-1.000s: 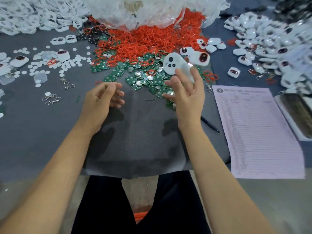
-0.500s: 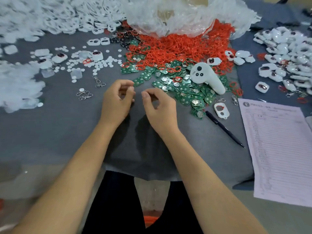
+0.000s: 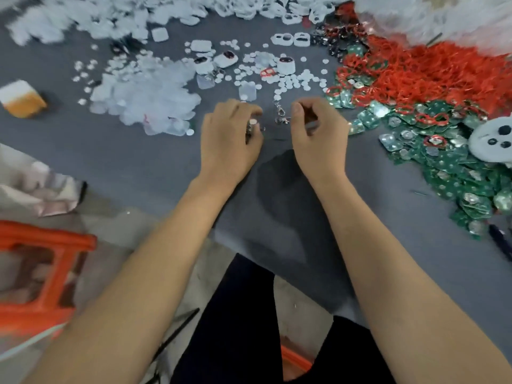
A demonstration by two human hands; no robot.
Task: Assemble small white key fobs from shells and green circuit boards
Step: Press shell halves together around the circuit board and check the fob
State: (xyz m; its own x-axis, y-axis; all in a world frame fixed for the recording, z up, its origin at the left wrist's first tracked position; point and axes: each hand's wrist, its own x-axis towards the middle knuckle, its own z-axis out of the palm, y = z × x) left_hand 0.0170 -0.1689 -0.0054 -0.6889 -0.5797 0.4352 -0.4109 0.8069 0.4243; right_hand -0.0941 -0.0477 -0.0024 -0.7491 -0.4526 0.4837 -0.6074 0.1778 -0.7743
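At frame centre the left hand (image 3: 228,134) curled its fingers round a small shiny metal piece (image 3: 252,126), while the right hand (image 3: 318,134) curled beside a metal clasp (image 3: 280,113), its grip unclear. Flat green circuit boards (image 3: 443,173) lay heaped right, under thin red rings (image 3: 432,70); glossy white shells (image 3: 166,12) blurred upper left, no writing legible.

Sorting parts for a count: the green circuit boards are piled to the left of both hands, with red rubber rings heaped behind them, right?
Not quite. The head view shows the green circuit boards piled right of both hands, not left; the red rubber rings do lie behind them.
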